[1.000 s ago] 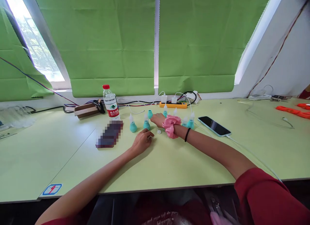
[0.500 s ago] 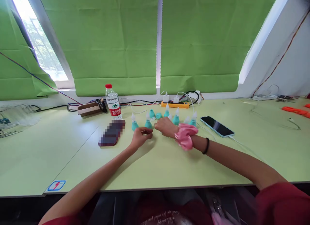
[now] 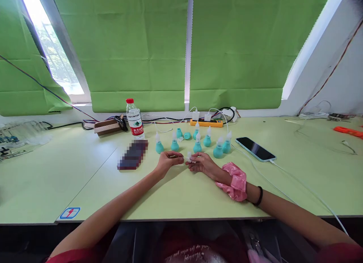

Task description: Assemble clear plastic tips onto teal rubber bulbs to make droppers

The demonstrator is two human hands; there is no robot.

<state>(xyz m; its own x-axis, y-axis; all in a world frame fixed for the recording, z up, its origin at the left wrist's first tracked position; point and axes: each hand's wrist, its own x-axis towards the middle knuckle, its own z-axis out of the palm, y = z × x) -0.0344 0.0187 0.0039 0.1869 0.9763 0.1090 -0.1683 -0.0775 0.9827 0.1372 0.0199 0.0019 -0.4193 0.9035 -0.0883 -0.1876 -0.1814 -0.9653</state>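
Observation:
Both hands rest on the pale green table (image 3: 198, 195), close together. My left hand (image 3: 168, 161) is curled, fingertips pinched on something I cannot make out. My right hand (image 3: 202, 163) pinches a small clear plastic piece (image 3: 189, 157) between its fingertips, a pink scrunchie (image 3: 235, 180) and a black band on that wrist. Just beyond the hands stand several teal squeeze bulbs with clear nozzles (image 3: 197, 143), and one teal bulb (image 3: 187, 135) lies on its side.
A water bottle (image 3: 135, 119) with a red cap stands at the back left, a blurred dark object (image 3: 132, 155) in front of it. A phone (image 3: 255, 148) on a white cable lies right. An orange power strip (image 3: 206, 122) and cables run along the window.
My right hand has drawn back from among the teal bulbs toward me and now meets the left hand with a small clear piece in its fingertips. The left hand barely moved.

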